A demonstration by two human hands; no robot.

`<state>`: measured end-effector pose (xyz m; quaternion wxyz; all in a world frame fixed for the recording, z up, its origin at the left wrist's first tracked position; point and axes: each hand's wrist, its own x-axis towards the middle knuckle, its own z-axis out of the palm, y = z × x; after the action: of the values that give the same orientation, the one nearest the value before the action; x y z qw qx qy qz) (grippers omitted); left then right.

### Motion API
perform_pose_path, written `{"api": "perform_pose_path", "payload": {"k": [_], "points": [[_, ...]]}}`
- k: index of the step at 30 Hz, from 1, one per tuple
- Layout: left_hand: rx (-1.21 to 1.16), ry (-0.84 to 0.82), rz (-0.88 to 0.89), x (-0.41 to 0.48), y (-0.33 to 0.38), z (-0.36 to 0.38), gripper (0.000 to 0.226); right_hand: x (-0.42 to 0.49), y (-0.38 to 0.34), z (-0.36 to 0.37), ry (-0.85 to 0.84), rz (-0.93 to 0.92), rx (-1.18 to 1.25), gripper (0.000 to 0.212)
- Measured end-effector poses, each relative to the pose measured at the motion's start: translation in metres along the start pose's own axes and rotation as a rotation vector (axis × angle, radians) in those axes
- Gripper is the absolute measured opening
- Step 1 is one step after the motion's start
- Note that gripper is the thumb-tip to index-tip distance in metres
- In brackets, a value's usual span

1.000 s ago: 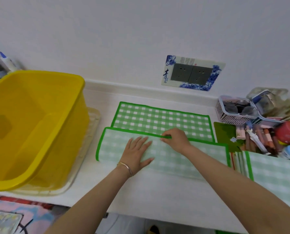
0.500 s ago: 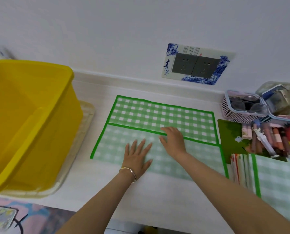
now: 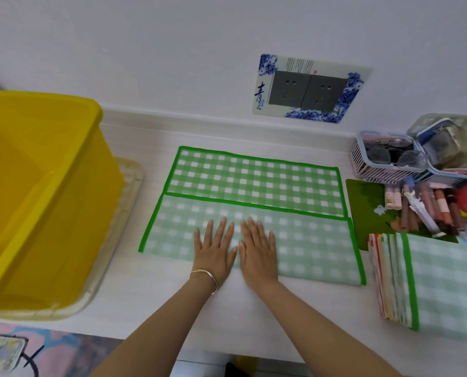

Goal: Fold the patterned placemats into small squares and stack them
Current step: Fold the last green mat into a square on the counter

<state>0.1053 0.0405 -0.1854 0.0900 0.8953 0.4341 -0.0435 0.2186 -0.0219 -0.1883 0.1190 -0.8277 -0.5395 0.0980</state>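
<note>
Head view has both of your hands flat and side by side on the green checked placemat (image 3: 254, 180), which lies on the white counter (image 3: 156, 308) between the yellow tub (image 3: 36, 186) and the clutter on your right. The change is in your right hand (image 3: 258, 251). A second ago it was pinching the green border of the turned-over flap (image 3: 308, 246), and half a second ago it was already flattening out near that border. Now it has let go and come back toward you, with fingers straight and palm down beside your left hand (image 3: 216, 251). Your left hand, the one with the bracelet (image 3: 203, 274), has stayed spread on the flap throughout. Neither hand grips anything; both simply press on the pale underside. The flap has settled as well: its left end bulged up a second ago, and now it lies flat, with its border running straight across the mat and a strip of bright pattern left bare beyond it. I read that as the first lengthwise fold being laid and you being partway through smoothing it. From the middle, your hands are well placed to sweep outward and set the crease along the near edge. The mat is still a long strip, so it needs further folds before it is a small square. It can then join the stack (image 3: 444, 281) of folded mats just to its right. As you spread, watch that the flap's border stays parallel to the far edge.
</note>
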Motion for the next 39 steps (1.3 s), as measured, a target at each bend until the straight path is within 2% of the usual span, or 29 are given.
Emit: {"api": "perform_pose_path", "payload": {"k": [3, 5, 9, 14, 20, 24, 30, 32, 36, 39], "points": [[-0.036, -0.048, -0.044, 0.0, 0.001, -0.002, 0.064, -0.006, 0.015, -0.004, 0.006, -0.001, -0.056, 0.05], [-0.052, -0.047, -0.038, -0.001, -0.001, -0.002, 0.063, -0.01, 0.029, -0.007, 0.005, 0.001, -0.086, 0.051], [-0.064, -0.02, -0.022, -0.002, 0.0, -0.003, 0.07, -0.023, 0.067, -0.017, 0.013, 0.045, -0.085, 0.054], [-0.012, -0.056, -0.001, -0.002, 0.0, -0.002, 0.096, -0.044, 0.127, -0.039, 0.035, 0.157, -0.092, 0.064], [-0.028, -0.08, -0.01, -0.004, 0.003, -0.008, 0.102, -0.053, 0.162, -0.056, -0.043, 0.267, -0.095, 0.067], [-0.033, -0.075, -0.007, -0.003, 0.004, -0.008, 0.1, -0.048, 0.139, -0.056, -0.007, 0.252, -0.074, 0.068], [-0.069, -0.045, -0.015, -0.003, 0.005, -0.006, 0.09, -0.01, 0.039, -0.029, -0.014, 0.08, 0.059, 0.077], [-0.067, -0.051, -0.02, -0.003, 0.006, -0.007, 0.082, -0.005, 0.019, -0.016, -0.045, 0.064, 0.033, 0.073], [-0.05, -0.062, -0.031, -0.005, 0.004, -0.01, 0.067, -0.007, 0.014, -0.007, 0.026, 0.076, -0.033, 0.055], [-0.048, -0.055, -0.042, -0.009, -0.007, -0.009, 0.065, -0.007, 0.019, -0.006, 0.045, 0.066, -0.06, 0.056]]}}
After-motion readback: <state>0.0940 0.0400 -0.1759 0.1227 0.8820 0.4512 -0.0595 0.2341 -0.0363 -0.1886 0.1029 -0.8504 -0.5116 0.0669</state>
